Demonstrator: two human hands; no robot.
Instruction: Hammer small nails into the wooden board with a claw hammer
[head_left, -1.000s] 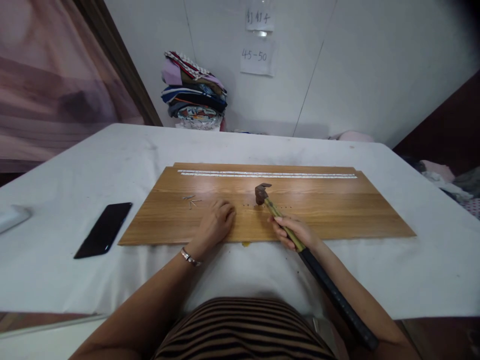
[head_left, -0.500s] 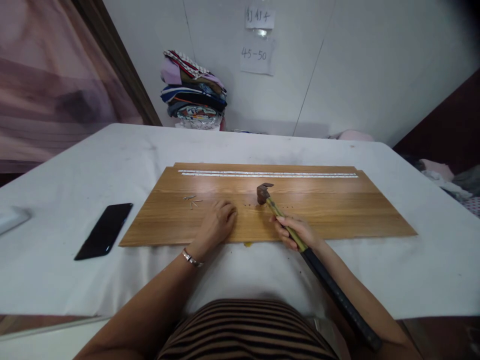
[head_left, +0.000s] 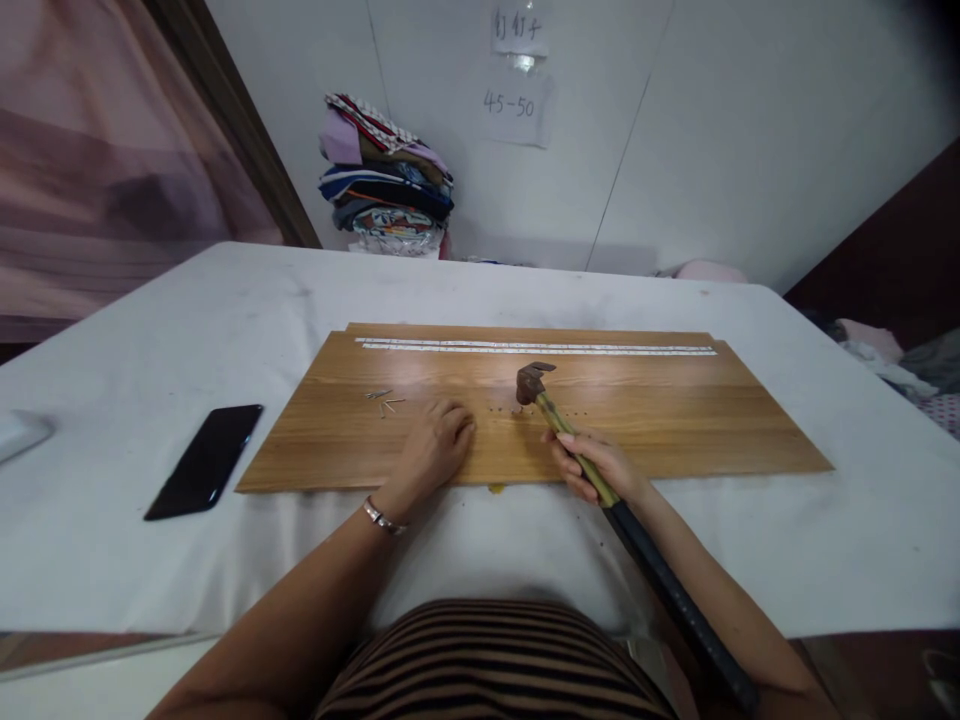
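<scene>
My right hand point(head_left: 592, 465) is wrapped around the yellow-and-black handle of a claw hammer point(head_left: 550, 408). The rusty head hangs over the wooden board point(head_left: 660, 430), just above a row of small nail heads point(head_left: 576, 413). One nail point(head_left: 521, 408) seems to stand up under the hammer's face. My left hand point(head_left: 441, 440) lies on the board left of that row, its fingers curled; what they hold, if anything, is hidden. Several loose nails point(head_left: 387, 405) lie on the board beyond it to the left.
Two white measuring strips point(head_left: 540, 348) run along the board's far side. A black phone point(head_left: 206, 462) lies on the white table point(head_left: 300, 290) to the left, with a white object point(head_left: 22, 433) at the left edge. Folded clothes point(head_left: 390, 180) are stacked behind the table.
The hammer head has risen slightly and shifted a little right, showing the nail beneath it. My left hand has stayed in place on the board.
</scene>
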